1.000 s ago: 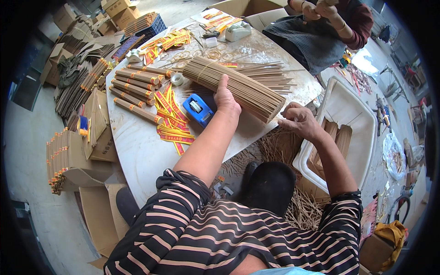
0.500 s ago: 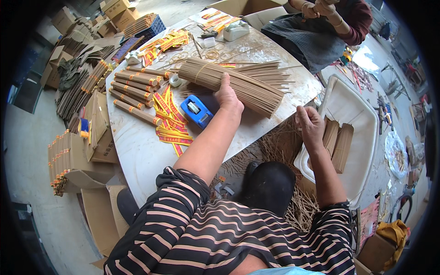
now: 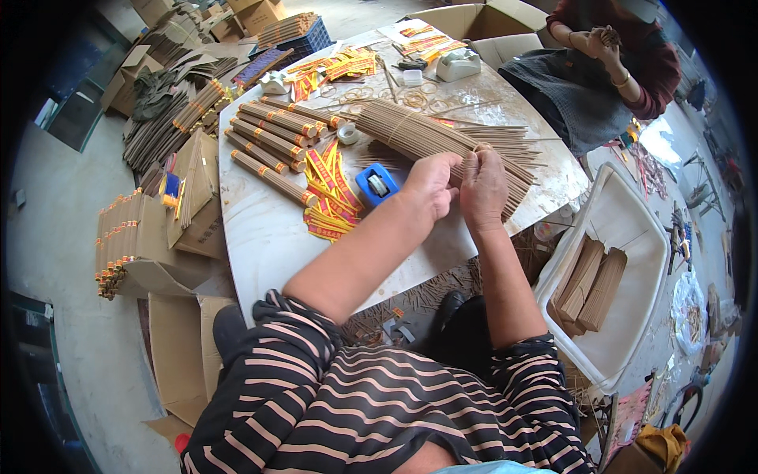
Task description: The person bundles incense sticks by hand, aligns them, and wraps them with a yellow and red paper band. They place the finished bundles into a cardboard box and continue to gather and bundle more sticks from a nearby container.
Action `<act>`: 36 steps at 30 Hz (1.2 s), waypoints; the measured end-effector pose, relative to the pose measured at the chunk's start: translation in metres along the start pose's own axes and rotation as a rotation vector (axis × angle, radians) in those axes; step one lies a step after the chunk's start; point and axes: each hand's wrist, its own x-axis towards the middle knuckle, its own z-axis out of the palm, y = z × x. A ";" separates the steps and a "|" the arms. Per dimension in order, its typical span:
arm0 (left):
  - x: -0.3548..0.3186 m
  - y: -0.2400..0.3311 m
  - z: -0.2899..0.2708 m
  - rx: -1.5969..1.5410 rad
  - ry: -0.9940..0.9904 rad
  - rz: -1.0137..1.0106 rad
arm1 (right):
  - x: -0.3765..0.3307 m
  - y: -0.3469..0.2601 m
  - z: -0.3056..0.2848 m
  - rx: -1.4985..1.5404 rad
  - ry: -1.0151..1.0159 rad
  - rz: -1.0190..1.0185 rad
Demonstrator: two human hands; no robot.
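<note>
White table (image 3: pixel 272 245), left fingers (image 3: pixel 447 160) gripping stick bundle (image 3: pixel 399 130), right fingers (image 3: pixel 483 166) atop, grip unclear, tub (image 3: pixel 641 292) holding sheaves (image 3: pixel 603 291)

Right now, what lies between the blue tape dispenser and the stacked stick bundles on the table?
In the head view, a loose pile of yellow-and-red paper strips lies between the blue tape dispenser and the stacked stick bundles.
</note>
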 end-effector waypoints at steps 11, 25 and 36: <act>0.044 0.109 -0.053 1.914 0.289 0.598 | 0.002 -0.008 0.009 -0.191 -0.012 0.012; 0.050 0.133 -0.054 2.386 0.200 0.679 | -0.001 0.001 0.014 -0.258 0.008 -0.101; 0.076 0.198 -0.126 2.218 0.350 0.751 | -0.007 0.003 0.018 -0.329 -0.018 -0.045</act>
